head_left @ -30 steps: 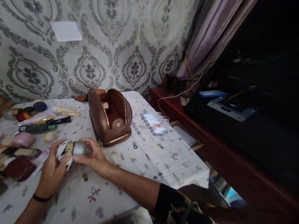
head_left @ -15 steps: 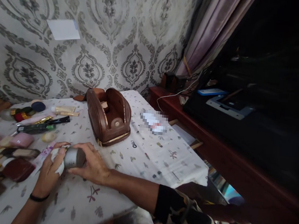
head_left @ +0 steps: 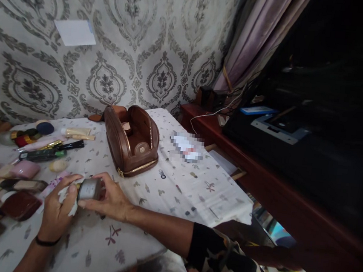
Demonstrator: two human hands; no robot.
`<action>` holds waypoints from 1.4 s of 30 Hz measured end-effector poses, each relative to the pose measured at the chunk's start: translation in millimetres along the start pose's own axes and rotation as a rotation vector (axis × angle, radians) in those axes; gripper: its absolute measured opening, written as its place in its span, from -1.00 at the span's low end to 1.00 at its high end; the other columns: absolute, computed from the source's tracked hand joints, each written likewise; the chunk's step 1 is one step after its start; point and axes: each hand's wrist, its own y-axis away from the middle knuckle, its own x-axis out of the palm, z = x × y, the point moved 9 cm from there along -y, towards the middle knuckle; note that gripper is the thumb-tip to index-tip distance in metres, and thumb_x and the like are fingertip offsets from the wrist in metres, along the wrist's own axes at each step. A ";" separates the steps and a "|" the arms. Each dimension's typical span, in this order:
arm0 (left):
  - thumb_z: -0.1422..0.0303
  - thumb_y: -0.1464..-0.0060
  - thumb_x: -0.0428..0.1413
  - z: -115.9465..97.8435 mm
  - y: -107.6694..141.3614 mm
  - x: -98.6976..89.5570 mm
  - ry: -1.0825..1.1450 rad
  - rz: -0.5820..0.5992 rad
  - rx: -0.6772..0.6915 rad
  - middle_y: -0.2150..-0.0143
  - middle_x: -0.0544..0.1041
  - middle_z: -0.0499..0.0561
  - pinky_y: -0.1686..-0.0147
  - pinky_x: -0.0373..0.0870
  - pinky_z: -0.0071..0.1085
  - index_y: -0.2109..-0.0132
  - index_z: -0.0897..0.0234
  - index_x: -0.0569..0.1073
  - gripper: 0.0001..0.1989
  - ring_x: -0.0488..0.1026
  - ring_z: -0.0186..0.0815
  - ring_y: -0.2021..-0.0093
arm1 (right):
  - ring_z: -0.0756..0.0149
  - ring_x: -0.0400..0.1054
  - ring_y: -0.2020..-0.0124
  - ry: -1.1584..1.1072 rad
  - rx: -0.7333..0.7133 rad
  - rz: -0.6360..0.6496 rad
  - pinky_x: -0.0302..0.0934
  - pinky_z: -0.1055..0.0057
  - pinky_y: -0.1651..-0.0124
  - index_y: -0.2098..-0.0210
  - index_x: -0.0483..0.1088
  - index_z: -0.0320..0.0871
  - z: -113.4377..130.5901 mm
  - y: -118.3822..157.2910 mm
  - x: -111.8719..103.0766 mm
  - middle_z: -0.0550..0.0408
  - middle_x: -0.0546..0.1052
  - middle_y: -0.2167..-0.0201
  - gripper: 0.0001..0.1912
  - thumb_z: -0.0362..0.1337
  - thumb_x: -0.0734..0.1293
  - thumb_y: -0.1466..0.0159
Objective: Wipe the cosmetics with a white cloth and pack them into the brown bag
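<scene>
Lying in a loose cluster along the left of the table are cosmetics, of which a dark red case is set nearest to the left hand and apart from its fingers. By that hand, a dark band being worn at its wrist, a crumpled white cloth is pinched, with thumb and fingers curled in closely and the cloth pressed around the left end of a small jar. The jar is held above the near left part of the patterned tablecloth, tipped onto its side, its axis run roughly left to right from one hand to the other; a gold edge is shown towards the cloth and the grey body towards the right. By the right hand the right end is gripped, thumb on the near side and fingers on the far side, parted only by the jar's width. Neither hand is placed clearly nearer, since the jar is met by both. Beyond it, far and slightly right, a brown bag is stood with its top unzipped, touched by neither hand.
</scene>
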 end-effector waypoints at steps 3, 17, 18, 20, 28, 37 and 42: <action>0.18 -0.28 -0.07 -8.3 1.3 -2.3 -0.021 -0.026 0.065 0.14 0.52 0.10 0.07 0.31 -0.25 0.08 0.28 0.46 -0.69 0.45 -0.13 0.10 | 0.43 0.33 0.57 -0.130 0.080 0.059 0.19 0.49 0.55 -0.02 0.22 0.01 -8.2 -1.7 7.6 0.26 0.42 0.38 -0.23 0.11 0.56 0.05; 0.38 -0.23 0.04 -43.9 6.5 -7.8 -0.068 -0.105 0.362 0.26 0.55 -0.01 0.17 0.35 -0.40 0.18 0.22 0.49 -0.87 0.49 -0.26 0.21 | 0.39 0.35 0.68 -0.287 0.240 0.215 0.18 0.53 0.63 0.19 0.13 -0.07 -7.5 -2.5 18.6 0.27 0.43 0.58 -0.16 0.40 0.43 0.15; 0.37 -0.23 0.04 -43.6 5.8 -8.3 -0.054 -0.107 0.345 0.27 0.55 -0.01 0.19 0.35 -0.41 0.19 0.23 0.50 -0.87 0.49 -0.27 0.23 | 0.38 0.36 0.68 -0.303 0.241 0.228 0.19 0.52 0.63 0.20 0.12 -0.06 -8.4 -3.2 20.3 0.27 0.45 0.58 -0.15 0.39 0.44 0.17; 0.32 -0.25 0.03 -38.9 3.7 -9.6 -0.021 -0.112 0.270 0.31 0.55 -0.02 0.24 0.35 -0.41 0.23 0.24 0.51 -0.83 0.49 -0.28 0.28 | 0.35 0.39 0.66 -0.323 0.248 0.252 0.20 0.52 0.62 0.21 0.12 -0.06 -10.0 -3.2 23.8 0.24 0.47 0.57 -0.16 0.37 0.46 0.18; -0.01 -0.24 -0.01 -10.7 -1.2 -20.1 0.156 -0.232 -0.110 0.52 0.45 -0.07 0.47 0.25 -0.44 0.43 0.27 0.45 -0.52 0.37 -0.34 0.49 | 0.31 0.44 0.31 -0.398 0.187 0.280 0.32 0.42 0.31 0.14 0.39 -0.14 -3.6 1.2 32.0 0.15 0.51 0.26 -0.35 0.04 0.59 0.10; 0.00 -0.32 -0.13 -13.5 -3.3 -28.3 0.176 -0.328 -0.139 0.34 0.45 0.00 0.27 0.29 -0.39 0.25 0.26 0.46 -0.53 0.39 -0.30 0.30 | 0.27 0.43 0.12 -0.662 0.119 0.190 0.29 0.38 0.06 0.16 0.46 -0.05 2.6 -3.1 27.8 0.17 0.57 0.18 -0.49 -0.15 0.61 0.07; 0.04 -0.35 -0.19 -16.9 0.8 -23.6 0.151 -0.280 -0.107 0.25 0.46 0.05 0.24 0.32 -0.34 0.09 0.29 0.45 -0.53 0.40 -0.27 0.26 | 0.30 0.42 0.10 -0.667 0.073 0.098 0.25 0.38 -0.03 0.10 0.48 -0.02 3.7 -7.9 16.3 0.16 0.56 0.15 -0.47 -0.21 0.61 0.06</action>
